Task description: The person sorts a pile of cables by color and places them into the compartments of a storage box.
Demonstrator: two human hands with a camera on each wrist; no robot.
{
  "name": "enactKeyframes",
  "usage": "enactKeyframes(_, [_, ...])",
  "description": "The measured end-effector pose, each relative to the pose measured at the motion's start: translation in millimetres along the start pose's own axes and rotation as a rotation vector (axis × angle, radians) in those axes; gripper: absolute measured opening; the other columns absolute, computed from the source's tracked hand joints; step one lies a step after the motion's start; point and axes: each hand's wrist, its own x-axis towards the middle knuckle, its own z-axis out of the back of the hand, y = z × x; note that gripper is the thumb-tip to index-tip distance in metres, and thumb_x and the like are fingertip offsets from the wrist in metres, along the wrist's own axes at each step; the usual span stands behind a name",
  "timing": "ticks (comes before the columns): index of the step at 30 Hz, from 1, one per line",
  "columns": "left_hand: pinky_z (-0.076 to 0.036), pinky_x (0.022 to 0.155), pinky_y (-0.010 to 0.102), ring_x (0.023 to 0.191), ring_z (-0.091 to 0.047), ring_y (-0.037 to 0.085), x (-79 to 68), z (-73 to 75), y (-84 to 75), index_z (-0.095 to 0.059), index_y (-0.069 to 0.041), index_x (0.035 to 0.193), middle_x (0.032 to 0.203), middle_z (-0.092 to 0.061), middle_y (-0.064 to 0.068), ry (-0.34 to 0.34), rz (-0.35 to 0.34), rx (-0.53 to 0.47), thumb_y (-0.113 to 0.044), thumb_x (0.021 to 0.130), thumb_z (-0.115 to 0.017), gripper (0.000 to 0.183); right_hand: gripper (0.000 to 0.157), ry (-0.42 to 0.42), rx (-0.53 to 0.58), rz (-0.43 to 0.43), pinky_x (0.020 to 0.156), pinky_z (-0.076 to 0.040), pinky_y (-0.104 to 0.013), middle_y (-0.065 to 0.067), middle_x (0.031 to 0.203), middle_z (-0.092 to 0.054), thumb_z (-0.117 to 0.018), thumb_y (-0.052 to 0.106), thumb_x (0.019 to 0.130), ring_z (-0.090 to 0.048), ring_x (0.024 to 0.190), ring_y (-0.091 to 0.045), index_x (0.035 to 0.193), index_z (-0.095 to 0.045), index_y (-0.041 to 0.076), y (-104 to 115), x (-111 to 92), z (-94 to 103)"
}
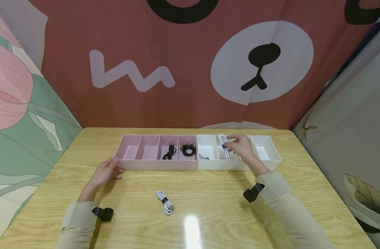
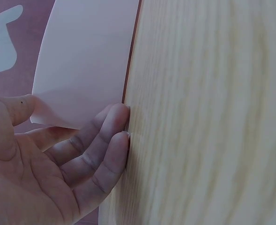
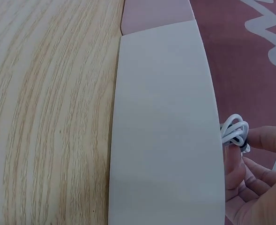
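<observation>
My right hand (image 1: 241,147) pinches a coiled white cable (image 1: 222,139) with a dark strap, over the second compartment from the left of the white divided box (image 1: 221,165). In the right wrist view, thumb and fingers hold that bundle just past the box's wall. My left hand (image 1: 106,173) grips the front left corner of the pink divided box (image 1: 158,165). Its thumb (image 2: 21,108) rests at the rim, with the other fingers bent around the lower end. On the table before the boxes lies another white cable (image 1: 165,203), bundled with a black strap.
The boxes stand end to end on the wooden table (image 1: 208,193). Two black cable bundles, one (image 1: 169,152) beside the other (image 1: 188,150), occupy the pink box's right compartments. A small white item (image 1: 203,157) lies in the white box's leftmost compartment. A printed curtain (image 1: 190,103) hangs behind.
</observation>
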Motion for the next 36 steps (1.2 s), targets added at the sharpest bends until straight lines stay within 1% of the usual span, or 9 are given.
enactKeyframes(3, [-0.051,0.06,0.035,0.072,-0.062,0.021,0.1,0.1,0.2,-0.034,0.009,0.128,0.093,-0.059,0.02,0.003,-0.011,0.002,-0.043,0.099,-0.021,0.061,0.033,-0.009,-0.001,-0.006,0.05,-0.044,-0.026,-0.011,0.073,-0.067,-0.066,0.011,0.079,-0.06,0.054,-0.014,0.107,-0.061,-0.005,-0.7,0.8,-0.2])
enactKeyframes(9, [-0.051,0.06,0.035,0.071,-0.062,0.02,0.2,-0.1,0.0,-0.036,0.01,0.125,0.093,-0.06,0.019,0.001,-0.017,0.001,-0.043,0.099,-0.022,0.06,0.035,-0.017,-0.043,-0.032,0.051,-0.046,-0.025,-0.015,0.078,-0.067,-0.067,0.011,0.08,-0.062,0.057,-0.015,0.11,-0.06,-0.006,-3.4,5.1,0.6])
enactKeyframes(14, [-0.051,0.06,0.035,0.071,-0.062,0.02,0.5,-0.4,0.2,-0.036,0.01,0.125,0.093,-0.059,0.02,0.0,-0.014,0.001,-0.043,0.099,-0.022,0.06,0.035,-0.015,-0.069,-0.033,0.054,-0.048,-0.027,-0.017,0.082,-0.067,-0.066,0.014,0.082,-0.064,0.063,-0.024,0.111,-0.06,-0.005,-4.7,4.7,2.9])
enactKeyframes(16, [-0.051,0.06,0.035,0.071,-0.062,0.02,0.4,-0.5,0.2,-0.036,0.009,0.126,0.093,-0.059,0.02,0.0,-0.012,0.002,-0.043,0.099,-0.022,0.061,0.035,-0.012,-0.065,-0.031,0.055,-0.049,-0.029,-0.018,0.082,-0.066,-0.066,0.015,0.083,-0.065,0.065,-0.027,0.111,-0.06,-0.005,-4.7,3.6,4.0])
enactKeyframes(22, [-0.051,0.06,0.035,0.071,-0.062,0.021,0.2,-0.2,-0.6,-0.034,0.009,0.128,0.093,-0.06,0.02,0.002,-0.015,0.001,-0.043,0.099,-0.022,0.061,0.035,-0.02,-0.043,-0.026,0.055,-0.05,-0.031,-0.015,0.079,-0.067,-0.066,0.016,0.082,-0.064,0.063,-0.024,0.109,-0.061,-0.004,-5.1,-0.3,4.8])
enactKeyframes(25, [-0.051,0.06,0.035,0.071,-0.062,0.021,0.5,0.1,-0.2,-0.034,0.009,0.128,0.093,-0.06,0.02,0.001,-0.012,0.001,-0.043,0.099,-0.022,0.06,0.035,-0.017,-0.03,-0.028,0.056,-0.051,-0.032,-0.015,0.079,-0.066,-0.066,0.017,0.082,-0.064,0.067,-0.03,0.11,-0.061,-0.003,-3.9,-3.8,4.5])
enactKeyframes(30, [-0.05,0.06,0.035,0.07,-0.061,0.02,-0.6,-0.2,-0.3,-0.035,0.01,0.126,0.092,-0.06,0.019,0.007,-0.022,-0.002,-0.041,0.1,-0.022,0.059,0.036,0.011,-0.016,-0.018,0.056,-0.05,-0.031,-0.021,0.084,-0.065,-0.065,0.018,0.085,-0.062,0.074,-0.038,0.113,-0.059,-0.003,-1.7,-9.6,4.6])
enactKeyframes(33, [-0.05,0.06,0.035,0.071,-0.061,0.02,-2.1,-0.1,-1.7,-0.034,0.011,0.127,0.093,-0.06,0.019,0.012,-0.029,0.001,-0.04,0.1,-0.021,0.059,0.036,0.031,-0.006,-0.013,0.056,-0.049,-0.03,-0.024,0.088,-0.065,-0.064,0.017,0.086,-0.062,0.074,-0.038,0.114,-0.059,-0.004,-0.1,-12.8,4.9])
enactKeyframes(36, [-0.05,0.061,0.035,0.071,-0.061,0.02,-2.4,0.7,-1.1,-0.034,0.01,0.127,0.093,-0.06,0.02,0.013,-0.028,0.002,-0.042,0.099,-0.022,0.061,0.036,0.05,-0.006,-0.012,0.056,-0.05,-0.03,-0.022,0.087,-0.065,-0.063,0.017,0.086,-0.063,0.07,-0.032,0.114,-0.058,-0.004,1.8,-16.1,4.8])
